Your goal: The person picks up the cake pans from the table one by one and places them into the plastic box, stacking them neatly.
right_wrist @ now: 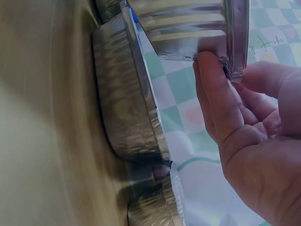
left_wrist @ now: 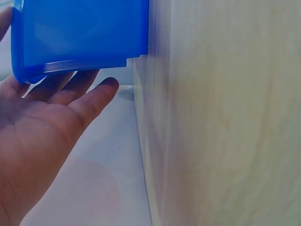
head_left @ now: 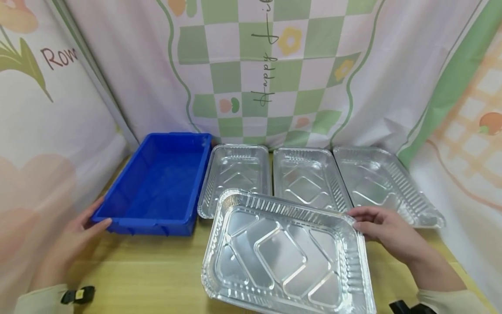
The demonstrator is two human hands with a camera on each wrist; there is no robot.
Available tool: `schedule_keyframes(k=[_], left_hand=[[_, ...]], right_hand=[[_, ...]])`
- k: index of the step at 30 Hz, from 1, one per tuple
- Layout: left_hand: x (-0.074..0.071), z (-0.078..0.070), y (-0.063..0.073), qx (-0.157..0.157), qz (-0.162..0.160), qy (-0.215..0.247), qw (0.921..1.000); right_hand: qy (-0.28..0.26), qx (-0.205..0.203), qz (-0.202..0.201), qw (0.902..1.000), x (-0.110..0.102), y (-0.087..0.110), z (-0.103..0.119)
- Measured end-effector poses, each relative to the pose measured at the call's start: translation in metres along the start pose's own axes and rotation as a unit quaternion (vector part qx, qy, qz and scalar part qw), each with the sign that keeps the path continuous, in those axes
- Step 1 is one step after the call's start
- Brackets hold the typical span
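At the left stands a deep blue plastic bin [head_left: 157,183]. My left hand [head_left: 76,237] holds its near left corner, thumb by the front rim and fingers along the outer left side; in the left wrist view the fingers [left_wrist: 77,89] reach along the bin wall. My right hand [head_left: 388,233] pinches the far right corner of a rectangular foil tray [head_left: 280,253], which is raised and tilted in front of the other trays. In the right wrist view, the fingers [right_wrist: 216,89] lie against the tray's outer wall, with the thumb at its rim.
Three more foil trays stand in a row right of the bin: a left one [head_left: 239,174], a middle one [head_left: 306,179] and a right one [head_left: 372,183]. Under them is a yellowish wooden table [head_left: 149,270]. A patterned cloth [head_left: 266,78] hangs behind and at both sides.
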State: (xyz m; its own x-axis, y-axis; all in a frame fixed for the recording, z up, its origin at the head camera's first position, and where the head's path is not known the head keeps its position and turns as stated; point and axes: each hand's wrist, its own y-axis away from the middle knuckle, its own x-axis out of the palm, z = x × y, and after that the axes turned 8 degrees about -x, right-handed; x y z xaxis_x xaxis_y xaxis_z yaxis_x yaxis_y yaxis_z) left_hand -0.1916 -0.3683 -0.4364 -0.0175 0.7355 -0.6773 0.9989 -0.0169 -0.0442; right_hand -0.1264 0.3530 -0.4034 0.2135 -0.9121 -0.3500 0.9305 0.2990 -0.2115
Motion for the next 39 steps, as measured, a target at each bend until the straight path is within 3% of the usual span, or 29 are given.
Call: schedule_keyframes(k=[7,16,22,39], left_hand=[[-0.001,-0.002,0.001,0.004,0.000,-0.010,0.9999],[0.000,-0.001,0.001,0.002,0.008,0.006,0.9999],[0.000,-0.002,0.002,-0.004,0.006,0.008,0.9999],[0.001,-0.001,0.001,-0.011,0.006,0.030,0.9995]], right_hand=[[-0.018,0.007,-0.021,0.9996,0.002,-0.009,0.008],[-0.132,-0.006,-0.057,0.9896,0.006,-0.018,0.012],[-0.140,0.000,-0.083,0.9867,0.011,-0.025,0.014],[-0.200,-0.021,-0.109,0.9735,0.030,-0.045,0.017]])
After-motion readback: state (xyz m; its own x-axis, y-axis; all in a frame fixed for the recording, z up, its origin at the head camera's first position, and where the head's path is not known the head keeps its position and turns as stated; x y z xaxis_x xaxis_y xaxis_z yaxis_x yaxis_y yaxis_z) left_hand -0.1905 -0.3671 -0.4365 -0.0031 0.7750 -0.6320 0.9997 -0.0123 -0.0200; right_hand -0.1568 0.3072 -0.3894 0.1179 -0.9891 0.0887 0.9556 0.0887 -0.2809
